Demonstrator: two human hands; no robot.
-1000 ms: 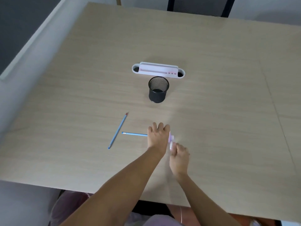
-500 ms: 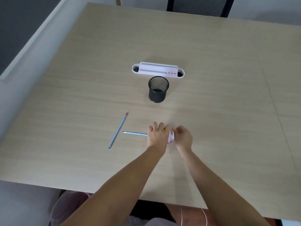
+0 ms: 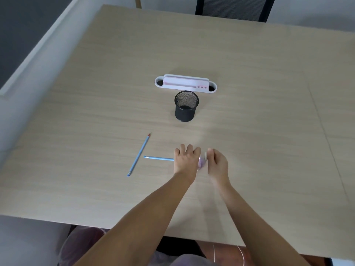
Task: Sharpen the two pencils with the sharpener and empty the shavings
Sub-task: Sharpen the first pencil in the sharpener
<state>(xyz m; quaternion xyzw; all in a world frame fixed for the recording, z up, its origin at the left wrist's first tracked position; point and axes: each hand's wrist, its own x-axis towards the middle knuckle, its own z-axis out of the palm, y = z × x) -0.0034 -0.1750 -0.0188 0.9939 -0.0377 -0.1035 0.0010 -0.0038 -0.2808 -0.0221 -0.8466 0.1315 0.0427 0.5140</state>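
Observation:
My left hand (image 3: 186,159) is closed around a blue pencil (image 3: 159,158) that sticks out level to the left. Its other end goes into a small pink sharpener (image 3: 202,161), seen as a sliver between my hands. My right hand (image 3: 217,163) grips the sharpener from the right; it is blurred. A second blue pencil (image 3: 139,154) with a red tip lies slanted on the table, just left of the held one and apart from it.
A black mesh cup (image 3: 186,106) stands beyond my hands at mid-table. Behind it sits a white desk organiser (image 3: 185,84) with round holes at both ends. The wooden table (image 3: 269,131) ends close to my body. A dark chair (image 3: 232,8) stands at the far side.
My right hand rose from below the sharpener to its right side, then turned about it. My left hand and the held pencil stayed almost still. The lying pencil has not moved.

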